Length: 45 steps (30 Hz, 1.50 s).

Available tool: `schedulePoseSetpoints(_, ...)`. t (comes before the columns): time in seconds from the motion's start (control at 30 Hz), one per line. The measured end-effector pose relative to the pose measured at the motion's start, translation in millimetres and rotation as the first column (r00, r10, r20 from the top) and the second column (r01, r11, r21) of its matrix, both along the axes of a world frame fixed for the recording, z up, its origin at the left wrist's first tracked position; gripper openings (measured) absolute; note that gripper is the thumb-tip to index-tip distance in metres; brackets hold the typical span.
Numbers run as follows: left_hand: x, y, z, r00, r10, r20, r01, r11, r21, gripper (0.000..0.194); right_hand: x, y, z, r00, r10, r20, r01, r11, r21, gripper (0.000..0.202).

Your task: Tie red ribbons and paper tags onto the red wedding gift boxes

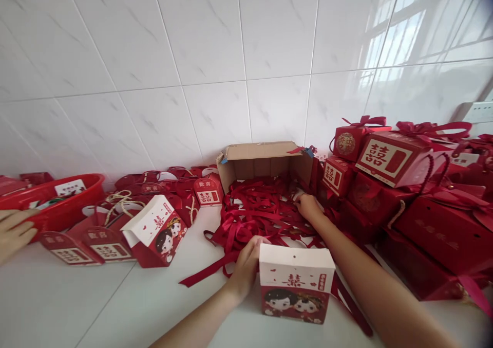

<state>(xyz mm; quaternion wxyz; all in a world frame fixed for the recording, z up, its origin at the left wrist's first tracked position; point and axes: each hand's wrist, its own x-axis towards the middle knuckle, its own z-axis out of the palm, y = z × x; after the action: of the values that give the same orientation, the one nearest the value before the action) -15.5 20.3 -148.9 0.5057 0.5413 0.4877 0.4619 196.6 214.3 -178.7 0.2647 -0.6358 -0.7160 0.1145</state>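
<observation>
A red and white gift box (296, 291) printed with two cartoon heads stands on the table in front of me. My left hand (248, 263) grips its left edge, fingers partly hidden behind it. Beyond lies a cardboard box (265, 150) on its side, with a heap of dark red ribbons (252, 209) spilling out of it. My right hand (309, 207) reaches into the right side of this heap, fingers closed; what they hold, if anything, I cannot make out.
Another person's hand (15, 232) is at a red basin (73, 196) on the left. Beside it stand a similar cartoon gift box (159, 235) and several handled red boxes (108, 245). Ribboned red boxes (393, 158) are stacked at right. A tiled wall (211, 116) closes off the back.
</observation>
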Motion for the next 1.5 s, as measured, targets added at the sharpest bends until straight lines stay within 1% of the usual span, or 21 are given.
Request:
schedulePoseSetpoints(0.1,3,3,6.1,0.995,0.099,0.002,-0.099,0.993,0.060,0.033,-6,-9,9.9,0.995,-0.017,-0.099,0.015,1.000,-0.022,0.032)
schedulePoseSetpoints(0.17,2,9,19.0,0.985,0.166,0.035,-0.169,0.976,0.139,0.033,-7,-17,26.3,0.982,-0.037,-0.187,0.038,0.999,0.002,0.033)
schedulePoseSetpoints(0.2,-1,13,29.3,0.977,0.204,0.069,-0.214,0.959,0.188,0.032,-7,-21,37.9,0.971,-0.043,-0.234,0.050,0.998,0.025,0.032)
schedulePoseSetpoints(0.27,-8,23,57.6,0.943,0.287,0.166,-0.325,0.902,0.284,0.027,-5,-33,67.2,0.944,-0.033,-0.329,0.067,0.994,0.091,0.029)
schedulePoseSetpoints(0.37,-18,29,112.5,0.879,0.360,0.315,-0.461,0.810,0.363,0.023,-6,-65,117.7,0.890,0.059,-0.453,0.051,0.973,0.227,0.022)
schedulePoseSetpoints(0.4,-20,26,130.7,0.872,0.351,0.342,-0.470,0.799,0.376,0.024,-8,-80,133.1,0.868,0.115,-0.484,0.027,0.961,0.275,0.023)
schedulePoseSetpoints(0.47,-17,11,161.2,0.888,0.299,0.349,-0.429,0.812,0.396,0.029,-13,-114,158.0,0.821,0.232,-0.522,-0.037,0.933,0.357,0.026)
schedulePoseSetpoints(0.53,-8,-12,179.7,0.943,0.199,0.266,-0.303,0.844,0.443,0.035,-18,-151,173.8,0.764,0.350,-0.542,-0.101,0.894,0.436,0.025)
schedulePoseSetpoints(0.57,-1,-24,184.1,0.967,0.162,0.195,-0.236,0.854,0.464,0.038,-20,-167,178.6,0.671,0.469,-0.574,-0.144,0.842,0.519,0.022)
schedulePoseSetpoints(0.63,13,-45,185.9,0.979,0.146,0.142,-0.199,0.834,0.514,0.040,-24,-196,184.4,0.568,0.610,-0.553,-0.192,0.751,0.632,0.012)
schedulePoseSetpoints(0.67,20,-54,184.7,0.979,0.147,0.140,-0.200,0.818,0.539,0.038,-25,-207,186.0,0.546,0.654,-0.524,-0.206,0.711,0.673,0.008)
schedulePoseSetpoints(0.73,30,-65,181.5,0.972,0.167,0.164,-0.232,0.773,0.590,0.025,-26,-224,187.8,0.543,0.703,-0.458,-0.245,0.655,0.715,0.005)
schedulePoseSetpoints(0.8,35,-72,180.2,0.956,0.205,0.208,-0.291,0.728,0.621,0.013,-26,-234,188.4,0.537,0.734,-0.416,-0.287,0.622,0.728,0.008)
schedulePoseSetpoints(0.9,33,-79,182.3,0.918,0.215,0.332,-0.384,0.685,0.619,0.009,-24,-240,187.9,0.510,0.753,-0.416,-0.289,0.605,0.741,0.012)
schedulePoseSetpoints(1.0,27,-86,184.7,0.924,0.163,0.347,-0.352,0.719,0.599,0.010,-20,-239,186.5,0.501,0.757,-0.419,-0.274,0.598,0.753,0.016)
schedulePoseSetpoints(1.07,24,-90,184.7,0.951,0.162,0.263,-0.290,0.758,0.584,0.012,-17,-238,185.7,0.510,0.761,-0.401,-0.280,0.587,0.759,0.020)
schedulePoseSetpoints(1.17,24,-93,182.2,0.981,0.170,0.097,-0.195,0.814,0.547,0.034,-12,-239,185.5,0.523,0.774,-0.356,-0.303,0.560,0.771,0.027)
schedulePoseSetpoints(1.2,25,-93,180.8,0.987,0.156,0.039,-0.152,0.835,0.529,0.036,-11,-240,185.7,0.525,0.784,-0.331,-0.321,0.543,0.776,0.028)
schedulePoseSetpoints(1.3,27,-90,176.3,0.991,0.096,-0.090,-0.042,0.877,0.478,0.025,-11,-242,185.1,0.526,0.812,-0.251,-0.381,0.489,0.785,0.031)
schedulePoseSetpoints(1.33,27,-88,175.1,0.990,0.082,-0.114,-0.019,0.882,0.471,0.022,-11,-244,184.3,0.529,0.813,-0.245,-0.383,0.485,0.786,0.033)
schedulePoseSetpoints(1.5,29,-86,174.3,0.983,0.110,-0.146,-0.015,0.846,0.533,0.014,-14,-247,178.7,0.558,0.756,-0.341,-0.329,0.579,0.746,0.035)
